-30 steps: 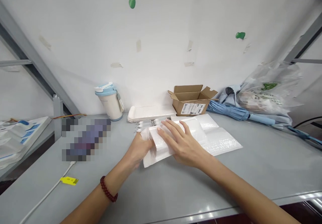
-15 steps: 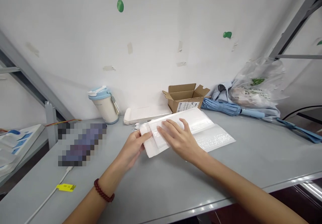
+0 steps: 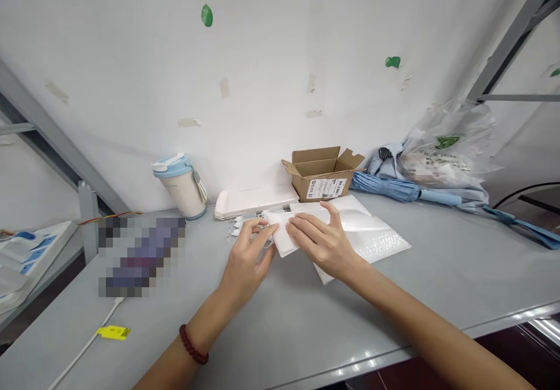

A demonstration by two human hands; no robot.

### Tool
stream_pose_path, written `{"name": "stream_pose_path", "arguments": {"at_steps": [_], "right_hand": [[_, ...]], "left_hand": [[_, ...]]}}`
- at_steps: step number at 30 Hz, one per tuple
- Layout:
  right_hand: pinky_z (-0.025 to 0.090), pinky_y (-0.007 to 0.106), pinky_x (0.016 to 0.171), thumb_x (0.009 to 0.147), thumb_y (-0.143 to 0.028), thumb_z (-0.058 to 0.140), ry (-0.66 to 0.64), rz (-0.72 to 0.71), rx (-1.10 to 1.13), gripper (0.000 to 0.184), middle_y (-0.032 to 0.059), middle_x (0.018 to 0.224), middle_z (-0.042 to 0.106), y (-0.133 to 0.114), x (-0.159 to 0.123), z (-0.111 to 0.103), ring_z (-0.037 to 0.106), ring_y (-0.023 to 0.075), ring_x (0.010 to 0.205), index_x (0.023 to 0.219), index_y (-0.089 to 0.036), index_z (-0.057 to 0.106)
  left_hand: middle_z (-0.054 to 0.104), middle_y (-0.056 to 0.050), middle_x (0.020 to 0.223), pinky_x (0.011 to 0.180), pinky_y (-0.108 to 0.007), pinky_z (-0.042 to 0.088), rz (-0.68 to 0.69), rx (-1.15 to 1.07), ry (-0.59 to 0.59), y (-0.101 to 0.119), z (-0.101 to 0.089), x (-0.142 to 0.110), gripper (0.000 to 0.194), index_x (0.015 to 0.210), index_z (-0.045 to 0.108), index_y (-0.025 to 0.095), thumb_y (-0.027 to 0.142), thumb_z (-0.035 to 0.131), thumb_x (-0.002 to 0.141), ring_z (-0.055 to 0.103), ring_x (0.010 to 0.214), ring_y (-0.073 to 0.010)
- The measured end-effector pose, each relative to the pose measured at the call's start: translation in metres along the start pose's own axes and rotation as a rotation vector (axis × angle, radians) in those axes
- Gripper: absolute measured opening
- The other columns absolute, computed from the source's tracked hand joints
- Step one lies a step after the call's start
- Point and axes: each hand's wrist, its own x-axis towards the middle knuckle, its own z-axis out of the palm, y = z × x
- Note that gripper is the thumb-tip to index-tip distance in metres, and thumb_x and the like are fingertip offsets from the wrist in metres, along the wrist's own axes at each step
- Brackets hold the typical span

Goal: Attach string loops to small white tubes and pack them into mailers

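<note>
Both of my hands meet over a white padded mailer (image 3: 284,233) on the grey table (image 3: 280,320). My left hand (image 3: 247,261), with a dark red bead bracelet on the wrist, pinches the mailer's left edge between thumb and fingers. My right hand (image 3: 324,241) lies on top of it with fingers curled over the folded part. More white bubble mailers (image 3: 371,235) lie flat under and to the right of my right hand.
At the back stand a white and blue cup (image 3: 179,185), a stack of white trays (image 3: 256,200) and an open cardboard box (image 3: 324,174). A blue umbrella (image 3: 406,190) and a plastic bag (image 3: 446,150) lie back right. A white cable with a yellow tag (image 3: 112,333) runs front left.
The mailer has been folded over and is now smaller between my hands. Both hands moved a little farther from me, and my left hand came up onto the mailer's edge.
</note>
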Motion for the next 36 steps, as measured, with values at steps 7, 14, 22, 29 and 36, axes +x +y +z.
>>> {"name": "stream_pose_path", "arguments": {"at_steps": [7, 14, 22, 29, 36], "right_hand": [[0.023, 0.043, 0.096, 0.086, -0.01, 0.047, 0.133, 0.083, -0.055, 0.02, -0.0023, 0.079, 0.066, 0.004, -0.002, -0.005, 0.06, 0.014, 0.08, 0.096, -0.026, 0.054], [0.024, 0.046, 0.096, 0.086, -0.014, 0.051, 0.22, 0.237, -0.122, 0.028, 0.0089, 0.105, 0.064, 0.037, -0.008, 0.007, 0.055, 0.0222, 0.101, 0.113, -0.022, 0.049], [0.038, 0.033, 0.07, 0.089, -0.021, 0.044, -0.222, 0.366, 0.106, 0.014, 0.0095, 0.086, 0.064, 0.083, -0.029, 0.031, 0.056, 0.022, 0.082, 0.09, -0.016, 0.058], [0.04, 0.027, 0.059, 0.075, -0.038, 0.064, -0.545, 0.6, 0.392, 0.032, 0.0054, 0.085, 0.059, 0.098, -0.035, 0.026, 0.055, 0.0176, 0.07, 0.098, -0.017, 0.057], [0.044, 0.03, 0.069, 0.072, -0.032, 0.069, -0.644, 0.621, 0.419, 0.031, 0.0063, 0.09, 0.054, 0.099, -0.039, 0.027, 0.054, 0.0201, 0.081, 0.099, -0.02, 0.06]], "left_hand": [[0.062, -0.005, 0.092, 0.076, -0.027, 0.045, -0.005, -0.011, 0.059, 0.017, 0.01, -0.001, 0.019, 0.093, 0.061, 0.022, 0.021, 0.044, 0.087, 0.056, 0.086, -0.0174], [0.049, 0.004, 0.053, 0.051, -0.024, 0.042, -0.482, -0.394, -0.102, 0.038, 0.039, 0.036, 0.023, 0.065, 0.054, 0.017, 0.031, 0.05, 0.082, 0.05, 0.045, -0.0107], [0.05, 0.003, 0.045, 0.044, -0.02, 0.042, -0.733, -0.444, -0.145, 0.032, 0.073, 0.083, 0.014, 0.063, 0.054, 0.012, 0.011, 0.051, 0.076, 0.049, 0.036, -0.0077], [0.059, -0.004, 0.047, 0.049, -0.022, 0.049, -0.741, -0.282, -0.278, 0.019, 0.07, 0.096, 0.016, 0.056, 0.052, 0.012, 0.008, 0.053, 0.071, 0.061, 0.047, -0.0139], [0.067, -0.008, 0.061, 0.053, -0.024, 0.049, -0.537, 0.089, -0.339, -0.016, 0.035, 0.117, 0.009, 0.062, 0.061, 0.011, 0.011, 0.054, 0.066, 0.064, 0.055, -0.0167]]}}
